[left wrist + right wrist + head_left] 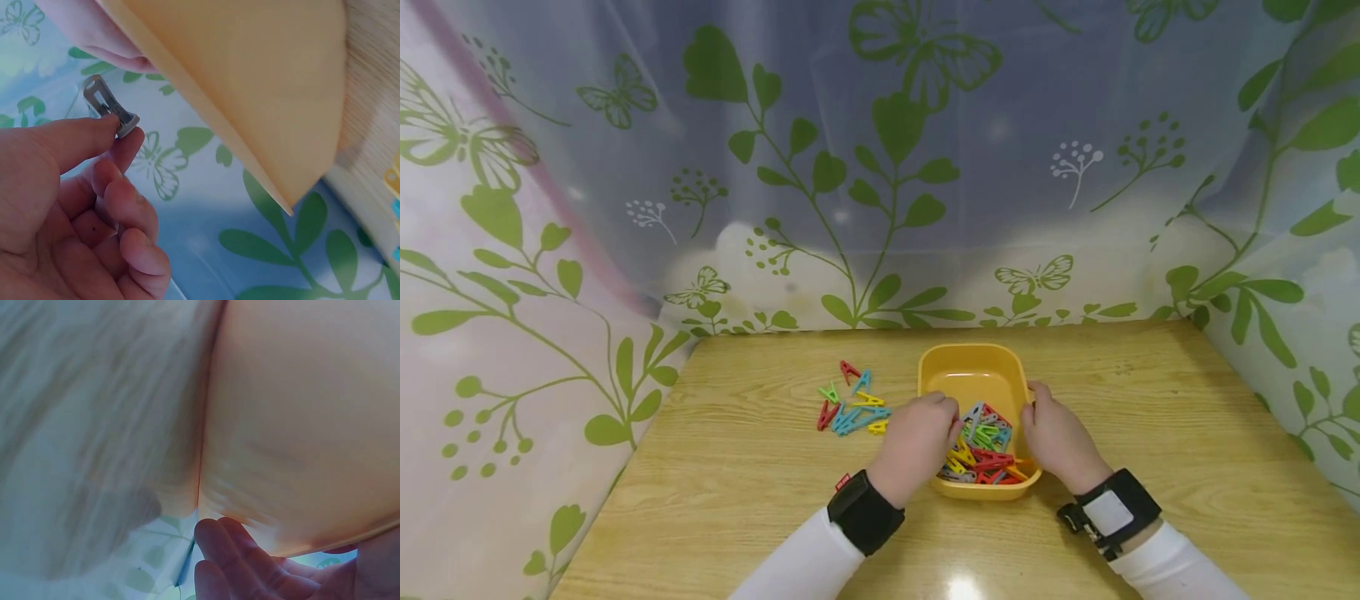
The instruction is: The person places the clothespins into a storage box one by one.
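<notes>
A yellow plastic bin (972, 358) stands on the table with several coloured clothespins (988, 454) heaped in its near half. My left hand (919, 437) is over the bin's left side in the head view. Between its thumb and forefinger it pinches a grey clothespin (109, 106), seen close to the bin's rim in the left wrist view; the other fingers are loosely curled. On the right side, my right hand (1060, 433) grips the bin's rim, its fingers (234, 550) against the outer wall in the right wrist view.
Left of the bin, several loose clothespins (857, 417) in red, blue, green and yellow lie on the wooden table (737, 500). A curtain (820, 208) printed with leaves and butterflies hangs along the back and both sides.
</notes>
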A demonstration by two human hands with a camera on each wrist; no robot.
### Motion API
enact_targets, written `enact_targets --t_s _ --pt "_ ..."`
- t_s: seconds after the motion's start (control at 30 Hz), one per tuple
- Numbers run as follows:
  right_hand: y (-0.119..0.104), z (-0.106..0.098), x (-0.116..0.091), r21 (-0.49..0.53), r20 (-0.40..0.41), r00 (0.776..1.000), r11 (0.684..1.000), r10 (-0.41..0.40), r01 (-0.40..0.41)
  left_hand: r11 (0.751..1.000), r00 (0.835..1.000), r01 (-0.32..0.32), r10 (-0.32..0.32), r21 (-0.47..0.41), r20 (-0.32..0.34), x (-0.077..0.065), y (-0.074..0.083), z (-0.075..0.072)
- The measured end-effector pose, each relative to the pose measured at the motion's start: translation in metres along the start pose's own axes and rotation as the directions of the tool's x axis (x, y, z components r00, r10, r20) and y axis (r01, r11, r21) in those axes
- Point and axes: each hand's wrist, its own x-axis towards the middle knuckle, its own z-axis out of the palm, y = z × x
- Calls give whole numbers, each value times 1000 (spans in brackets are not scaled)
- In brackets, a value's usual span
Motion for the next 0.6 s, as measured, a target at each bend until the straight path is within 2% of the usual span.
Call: enact_targets --t_s 0.3,0.6 --pt "1 1 1 -10 -12 1000 1000 -23 23 994 991 -91 83 68 106 8 18 6" --pt "1 -1 0 -8 -22 999 999 -45 45 982 986 -129 112 138 127 11 34 14"
